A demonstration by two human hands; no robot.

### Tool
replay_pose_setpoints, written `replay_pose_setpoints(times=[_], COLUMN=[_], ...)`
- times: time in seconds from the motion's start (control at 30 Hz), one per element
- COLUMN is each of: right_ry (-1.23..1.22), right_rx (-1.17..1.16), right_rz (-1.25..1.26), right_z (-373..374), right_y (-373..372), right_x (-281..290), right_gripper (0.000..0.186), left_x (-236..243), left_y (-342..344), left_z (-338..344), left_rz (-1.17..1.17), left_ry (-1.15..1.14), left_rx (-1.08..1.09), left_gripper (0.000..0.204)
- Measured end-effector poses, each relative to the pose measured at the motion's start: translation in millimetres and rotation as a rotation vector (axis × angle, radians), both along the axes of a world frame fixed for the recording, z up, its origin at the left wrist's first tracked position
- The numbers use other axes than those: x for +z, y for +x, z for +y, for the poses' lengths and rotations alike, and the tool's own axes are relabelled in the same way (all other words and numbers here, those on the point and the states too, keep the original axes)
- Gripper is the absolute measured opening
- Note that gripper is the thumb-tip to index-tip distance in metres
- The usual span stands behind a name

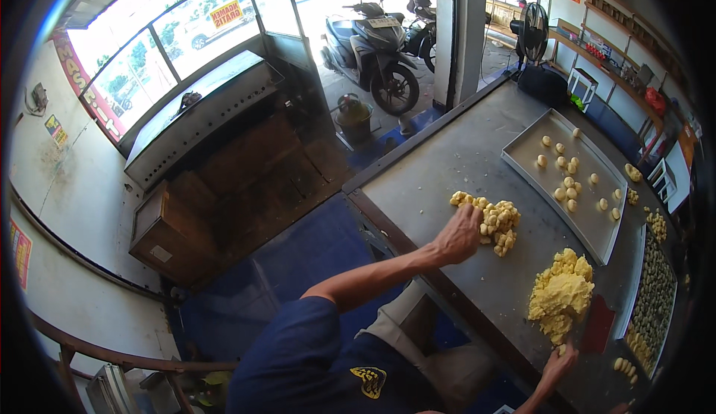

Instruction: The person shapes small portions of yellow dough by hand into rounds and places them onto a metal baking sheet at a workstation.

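My left hand (459,238) reaches across the metal table to a heap of small pale-yellow dough lumps (501,224). Its fingers are curled against the heap's near edge, and what they hold is hidden. Low on the right, my right hand (558,367) pinches a small piece of yellow dough (561,350) at its fingertips. That hand is just below a large crumbly mound of yellow dough (561,292). A flat dark-red piece (598,324) lies right of the mound.
Beyond the heap is a metal tray (514,162) with several round dough balls (571,192). A second tray (625,315) at the right holds many small greenish pieces. Finger-shaped dough pieces (625,370) lie nearby. A black fan (532,32) stands at the table's far end.
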State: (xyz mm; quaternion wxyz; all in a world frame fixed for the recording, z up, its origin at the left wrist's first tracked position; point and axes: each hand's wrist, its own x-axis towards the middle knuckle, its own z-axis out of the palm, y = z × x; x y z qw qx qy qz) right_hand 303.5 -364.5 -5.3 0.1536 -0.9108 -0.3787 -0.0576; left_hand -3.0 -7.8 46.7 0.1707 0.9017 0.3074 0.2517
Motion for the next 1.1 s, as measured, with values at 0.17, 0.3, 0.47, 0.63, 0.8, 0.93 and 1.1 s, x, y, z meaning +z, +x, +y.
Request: replay_pose_setpoints(times=[0.17, 0.3, 0.47, 0.63, 0.8, 0.93, 1.1], right_ry=[0.11, 0.096, 0.311, 0.143, 0.058, 0.057, 0.101], right_rx=[-0.121, -0.014, -0.173, -0.104, -0.066, -0.205, -0.134], right_rz=[-0.168, -0.058, 0.123, 0.101, 0.074, 0.037, 0.101], right_z=[-12, 0, 0, 18, -16, -18, -6], right_y=[-5, -49, -42, -51, -22, -48, -90], right_x=[-39, -8, 1, 30, 19, 8, 36], right_gripper=[0.047, 0.044, 0.032, 0.029, 0.044, 0.045, 0.042], left_x=[7, -36, 8, -34, -52, -46, -48], left_y=[19, 33, 54, 101, 113, 112, 114], left_z=[-55, -60, -82, -47, -30, -33, -30], left_rz=[-0.053, -0.023, 0.537, 0.098, -0.031, 0.131, 0.004], left_ry=[-0.498, -0.103, 0.025, 0.28, 0.341, 0.386, 0.472], left_rx=[-0.443, -0.426, -0.403, -0.196, -0.283, -0.445, -0.363], left_gripper=[0.025, 0.024, 0.035, 0.042, 0.049, 0.051, 0.041])
